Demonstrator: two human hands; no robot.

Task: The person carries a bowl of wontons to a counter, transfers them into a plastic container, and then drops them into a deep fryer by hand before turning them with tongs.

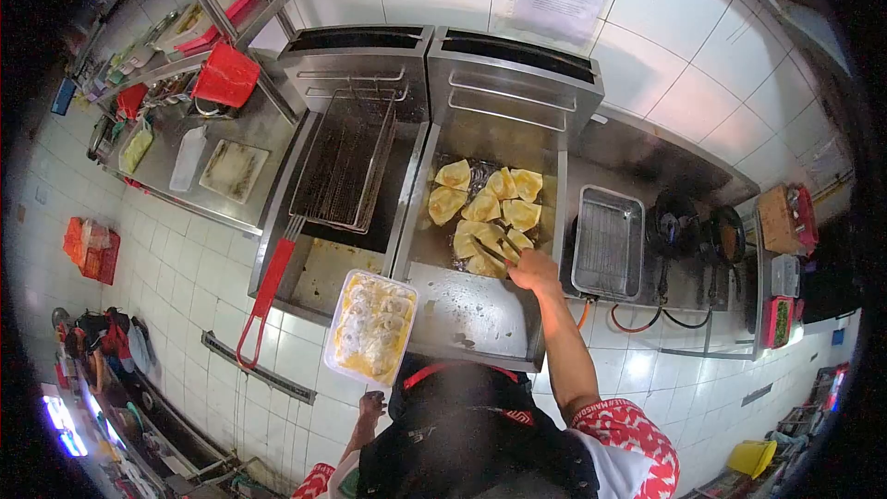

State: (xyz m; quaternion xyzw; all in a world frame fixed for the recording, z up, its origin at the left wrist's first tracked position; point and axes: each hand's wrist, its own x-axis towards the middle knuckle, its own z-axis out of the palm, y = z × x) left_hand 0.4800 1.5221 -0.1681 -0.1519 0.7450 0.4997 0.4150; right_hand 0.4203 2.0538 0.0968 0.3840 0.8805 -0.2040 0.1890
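Note:
My right hand (533, 270) grips metal tongs (490, 250), their jaws among the pastries at the near end of the frying oil. Several folded, pale yellow turnovers (481, 206) lie in the fryer (418, 212). At the bottom left, my left hand (371, 409) is low with its fingers curled; something dark shows at the fingertips, too small to make out. Just above that hand, a white plastic tub (411, 314) overlaps the fryer's front edge. Inside it are yellow pieces dusted with white flour.
A wire fry basket (346, 166) with a red handle (268, 291) sits over the left fryer bay. To the right are a rack-lined metal tray (608, 242) and black pans (673, 222). A steel side table (176, 194) at left holds a white board (235, 171).

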